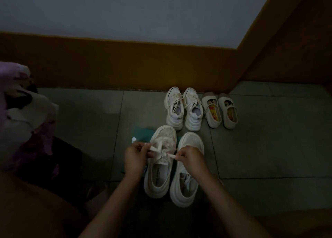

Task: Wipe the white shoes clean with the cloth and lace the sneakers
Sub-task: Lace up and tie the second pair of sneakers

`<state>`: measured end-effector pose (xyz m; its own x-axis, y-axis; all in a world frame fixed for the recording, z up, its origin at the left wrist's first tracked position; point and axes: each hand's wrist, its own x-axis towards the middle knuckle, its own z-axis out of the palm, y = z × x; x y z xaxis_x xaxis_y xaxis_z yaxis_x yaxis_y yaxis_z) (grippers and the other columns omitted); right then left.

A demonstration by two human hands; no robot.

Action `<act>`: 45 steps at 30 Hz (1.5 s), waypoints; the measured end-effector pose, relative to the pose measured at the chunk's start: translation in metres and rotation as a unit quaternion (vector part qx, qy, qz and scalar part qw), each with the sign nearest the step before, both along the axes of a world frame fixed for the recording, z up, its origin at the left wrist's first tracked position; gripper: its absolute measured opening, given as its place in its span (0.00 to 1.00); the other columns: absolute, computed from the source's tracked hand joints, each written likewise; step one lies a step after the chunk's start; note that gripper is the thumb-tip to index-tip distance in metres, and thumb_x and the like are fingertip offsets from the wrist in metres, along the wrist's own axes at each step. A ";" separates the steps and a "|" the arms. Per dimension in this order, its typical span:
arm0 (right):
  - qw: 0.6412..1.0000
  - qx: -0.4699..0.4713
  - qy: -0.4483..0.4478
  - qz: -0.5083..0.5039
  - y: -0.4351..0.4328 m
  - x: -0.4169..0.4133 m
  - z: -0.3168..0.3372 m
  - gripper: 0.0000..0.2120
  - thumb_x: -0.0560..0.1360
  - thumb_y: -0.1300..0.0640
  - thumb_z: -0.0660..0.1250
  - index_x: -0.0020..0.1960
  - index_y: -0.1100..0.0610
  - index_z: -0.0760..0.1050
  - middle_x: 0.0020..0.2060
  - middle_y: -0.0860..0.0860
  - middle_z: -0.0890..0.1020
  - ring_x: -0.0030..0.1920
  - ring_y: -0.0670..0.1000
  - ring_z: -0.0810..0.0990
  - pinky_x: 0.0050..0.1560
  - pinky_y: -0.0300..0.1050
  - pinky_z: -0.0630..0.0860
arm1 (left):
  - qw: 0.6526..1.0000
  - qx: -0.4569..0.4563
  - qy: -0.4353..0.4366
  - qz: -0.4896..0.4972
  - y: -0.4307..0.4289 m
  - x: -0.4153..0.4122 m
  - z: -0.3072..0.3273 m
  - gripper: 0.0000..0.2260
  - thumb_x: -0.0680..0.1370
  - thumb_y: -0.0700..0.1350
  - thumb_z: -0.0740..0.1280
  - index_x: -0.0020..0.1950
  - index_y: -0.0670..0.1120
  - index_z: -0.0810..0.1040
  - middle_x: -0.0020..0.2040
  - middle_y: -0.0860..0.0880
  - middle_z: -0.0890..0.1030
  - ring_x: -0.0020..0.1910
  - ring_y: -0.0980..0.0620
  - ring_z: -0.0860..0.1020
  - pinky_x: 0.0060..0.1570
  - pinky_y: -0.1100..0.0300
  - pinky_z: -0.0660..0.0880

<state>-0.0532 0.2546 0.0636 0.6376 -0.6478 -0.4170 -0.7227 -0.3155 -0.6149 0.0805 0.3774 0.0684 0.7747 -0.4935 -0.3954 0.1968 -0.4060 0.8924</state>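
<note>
Here, the lace (162, 152) of the near sneaker (158, 173) on the person's left crosses in a knot over the tongue, one end running out to each side. The sneaker stands near the middle of the tiled floor (269, 148), toe toward the wall, just beside its mate (186, 173). The left hand (135, 155) has its fingers curled, thumb and forefinger pinching one lace end out to the left. The right hand (187, 157) pinches the other end the same way, hovering above the throat of the mate. Both forearms come in from the near edge of the floor and converge on the knot, wrists level and backs of the hands up. The step in hand appears to be tightening. It is probably done best by pulling both ends outward with equal force, low and level, so the knot seats flat on the tongue and the flat lace does not twist. A teal cloth (142, 132) lies under the toe, with a small white cap (133, 140) at its edge. By the foot of the wall stand a laced pair of white sneakers (182, 110) and, just beside them, strapped flat shoes (220, 110). A bundle of pink and white fabric (23, 108) lies at the floor's left edge.
</note>
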 end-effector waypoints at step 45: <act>0.998 -0.038 0.033 -0.047 0.004 -0.073 0.004 0.12 0.69 0.55 0.69 0.44 0.47 0.66 0.38 0.48 0.79 0.40 0.50 0.78 0.42 0.49 0.77 | 0.843 0.048 -0.316 -0.432 -0.027 -0.071 -0.001 0.14 0.74 0.39 0.65 0.58 0.48 0.78 0.59 0.49 0.75 0.56 0.51 0.76 0.52 0.62 0.70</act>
